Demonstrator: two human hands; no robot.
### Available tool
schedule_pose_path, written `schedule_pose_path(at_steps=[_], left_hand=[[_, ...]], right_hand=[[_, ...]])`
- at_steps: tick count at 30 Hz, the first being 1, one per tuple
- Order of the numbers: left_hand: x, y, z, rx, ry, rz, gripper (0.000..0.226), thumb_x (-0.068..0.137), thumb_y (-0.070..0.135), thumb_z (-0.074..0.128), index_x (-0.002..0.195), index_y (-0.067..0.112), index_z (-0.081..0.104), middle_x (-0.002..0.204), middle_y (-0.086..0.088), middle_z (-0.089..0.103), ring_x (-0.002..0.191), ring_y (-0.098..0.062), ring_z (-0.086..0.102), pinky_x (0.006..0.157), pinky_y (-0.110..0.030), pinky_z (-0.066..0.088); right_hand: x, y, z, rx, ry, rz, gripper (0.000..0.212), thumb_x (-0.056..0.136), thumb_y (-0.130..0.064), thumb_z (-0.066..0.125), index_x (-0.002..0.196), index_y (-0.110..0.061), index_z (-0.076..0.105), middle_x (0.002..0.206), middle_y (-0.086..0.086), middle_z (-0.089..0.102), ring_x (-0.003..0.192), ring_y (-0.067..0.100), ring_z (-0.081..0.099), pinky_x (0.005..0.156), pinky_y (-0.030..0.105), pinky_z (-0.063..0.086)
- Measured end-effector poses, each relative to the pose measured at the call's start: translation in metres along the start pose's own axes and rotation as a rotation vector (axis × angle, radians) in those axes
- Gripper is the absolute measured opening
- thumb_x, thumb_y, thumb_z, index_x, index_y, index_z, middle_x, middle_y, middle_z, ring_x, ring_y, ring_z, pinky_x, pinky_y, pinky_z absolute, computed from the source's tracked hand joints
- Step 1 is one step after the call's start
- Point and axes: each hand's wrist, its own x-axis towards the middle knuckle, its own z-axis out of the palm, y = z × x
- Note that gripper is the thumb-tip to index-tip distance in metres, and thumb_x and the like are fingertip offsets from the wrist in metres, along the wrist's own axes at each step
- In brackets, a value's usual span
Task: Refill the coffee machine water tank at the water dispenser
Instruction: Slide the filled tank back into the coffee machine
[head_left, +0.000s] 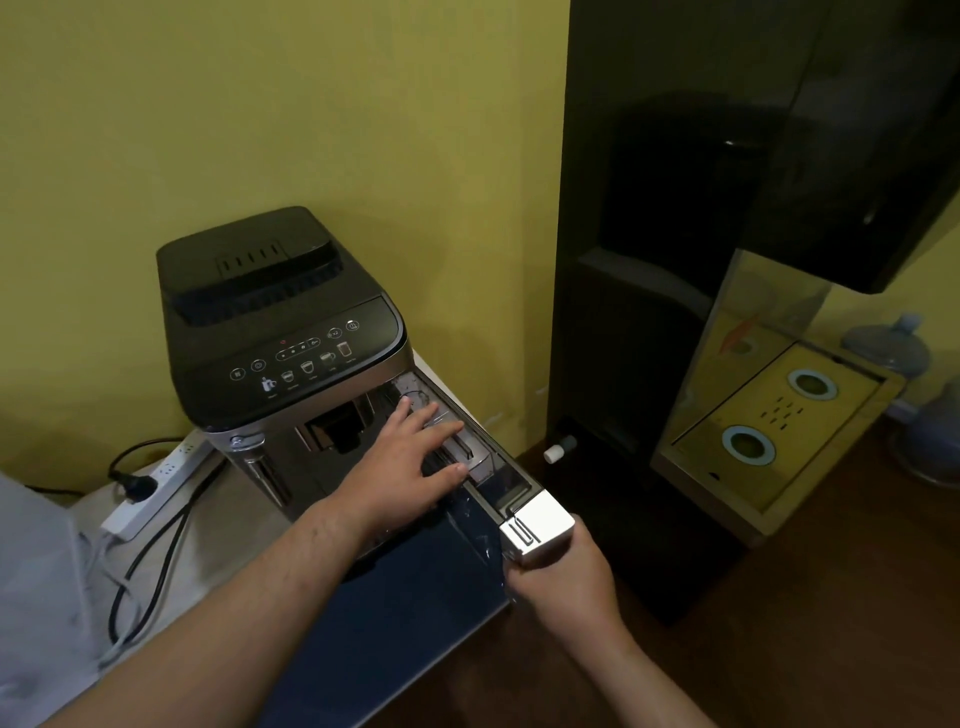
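Note:
The black and silver coffee machine (280, 332) stands on a low table against the yellow wall. Its clear water tank (511, 480) with a silver front end juts forward out of the machine's right side. My right hand (563, 577) is closed around the tank's silver front end from below. My left hand (410, 462) lies flat with fingers spread on the tank's top lid. The tall black water dispenser (649, 291) rises to the right, its recess dark.
A white power strip (156, 483) with black cables lies left of the machine. The table's dark blue front edge (395, 623) is below my arms. A mirrored panel (758, 395) leans beside the dispenser, with water jugs (888, 348) on the wooden floor at right.

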Motion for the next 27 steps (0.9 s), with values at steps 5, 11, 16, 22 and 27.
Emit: schedule_pose_path(at_steps=[5,11,16,22,27], left_hand=[[0.004,-0.004,-0.002,0.010,-0.001,-0.016,0.059,0.094,0.050,0.053,0.149,0.037,0.036,0.165,0.006,0.013,0.151,-0.014,-0.011,0.120,-0.048,0.013],[0.010,-0.005,-0.003,0.016,0.006,-0.051,0.056,0.095,0.045,0.051,0.149,0.037,0.036,0.166,0.004,0.011,0.152,-0.016,-0.007,0.120,-0.047,0.012],[0.016,-0.005,-0.006,0.034,0.007,-0.098,0.056,0.095,0.039,0.049,0.149,0.035,0.036,0.166,0.002,0.011,0.153,-0.023,0.001,0.120,-0.047,0.015],[0.019,0.003,-0.006,-0.007,0.029,-0.137,0.055,0.093,0.027,0.046,0.147,0.028,0.039,0.165,-0.004,0.016,0.152,-0.028,0.006,0.119,-0.048,0.017],[0.020,0.005,-0.003,-0.040,0.087,-0.166,0.054,0.093,0.026,0.045,0.147,0.025,0.040,0.164,-0.005,0.018,0.151,-0.028,0.009,0.119,-0.048,0.018]], right_hand=[[0.004,-0.001,0.007,-0.001,0.011,-0.016,0.056,0.068,-0.004,0.085,0.104,-0.031,0.053,0.094,-0.014,0.061,0.084,-0.001,0.058,0.051,0.007,0.046],[0.010,-0.005,0.015,0.022,-0.008,-0.031,0.054,0.070,-0.004,0.083,0.103,-0.032,0.051,0.093,-0.015,0.061,0.080,-0.004,0.056,0.051,0.006,0.046],[0.015,-0.008,0.024,0.036,-0.027,-0.040,0.055,0.072,-0.003,0.082,0.106,-0.032,0.049,0.094,-0.017,0.057,0.079,-0.003,0.055,0.052,0.007,0.047],[0.017,-0.008,0.027,0.025,-0.012,-0.052,0.055,0.072,-0.003,0.082,0.107,-0.031,0.049,0.093,-0.018,0.057,0.078,-0.004,0.054,0.052,0.006,0.047],[0.019,-0.013,0.029,0.010,-0.003,-0.056,0.056,0.071,-0.007,0.083,0.108,-0.032,0.050,0.094,-0.018,0.057,0.080,-0.003,0.054,0.053,0.008,0.048]])
